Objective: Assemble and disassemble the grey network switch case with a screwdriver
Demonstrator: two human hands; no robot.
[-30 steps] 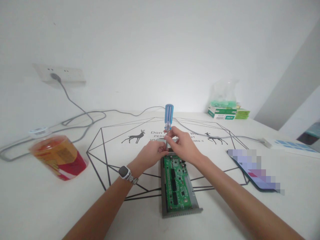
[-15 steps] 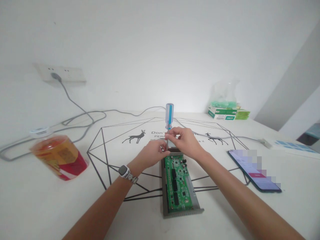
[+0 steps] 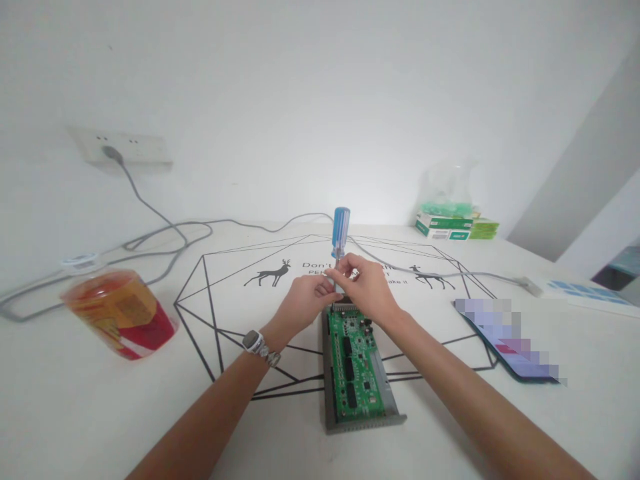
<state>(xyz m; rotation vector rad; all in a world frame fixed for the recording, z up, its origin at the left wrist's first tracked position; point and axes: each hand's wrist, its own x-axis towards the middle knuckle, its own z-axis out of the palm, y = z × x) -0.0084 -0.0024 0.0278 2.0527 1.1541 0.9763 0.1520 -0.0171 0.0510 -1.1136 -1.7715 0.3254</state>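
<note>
Head view shows the right hand pinching the screwdriver between fingers, probably to keep it upright at the far end of the circuit board, well apart from the back edge of the counter, while I cannot tell whether the left hand, fingers curled, grips it.

Our L hand & R hand close tog. at ctr.
L thumb points R, L fingers curled in, grip unclear; R thumb & R index pinched just above. Our L forearm slants in from btm L, R forearm from btm R, both bare, making an upturned V.
</note>
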